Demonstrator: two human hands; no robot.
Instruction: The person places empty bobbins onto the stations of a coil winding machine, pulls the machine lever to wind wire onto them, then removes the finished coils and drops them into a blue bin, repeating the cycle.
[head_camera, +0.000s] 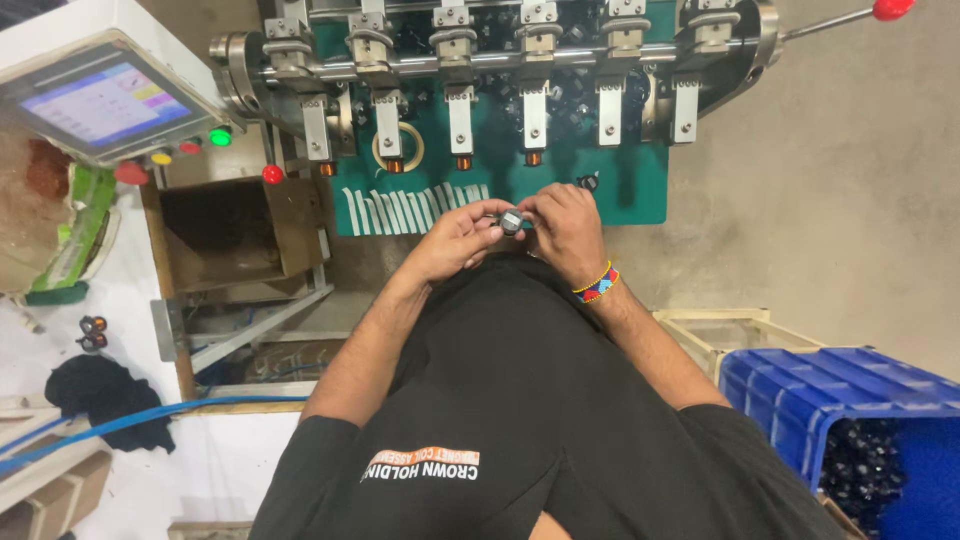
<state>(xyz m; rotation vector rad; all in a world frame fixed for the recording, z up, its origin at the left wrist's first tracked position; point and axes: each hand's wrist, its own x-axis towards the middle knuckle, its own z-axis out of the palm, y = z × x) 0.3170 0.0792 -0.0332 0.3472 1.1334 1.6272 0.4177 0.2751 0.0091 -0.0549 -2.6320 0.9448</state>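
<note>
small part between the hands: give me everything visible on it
The small part is dark grey to black with a paler, shiny face toward the camera, seemingly plastic or metal; finer detail is too small to tell. It is pinched between the fingertips of the left hand and the right hand, held in the air before the green machine, below its row of spindles with copper-coloured coils.

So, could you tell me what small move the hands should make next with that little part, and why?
Probably carry the small dark part up to the machine. Both the left hand and the right hand pinch it just below the row of spindles, and the two at the right end look bare, while four others carry copper coils.
</note>
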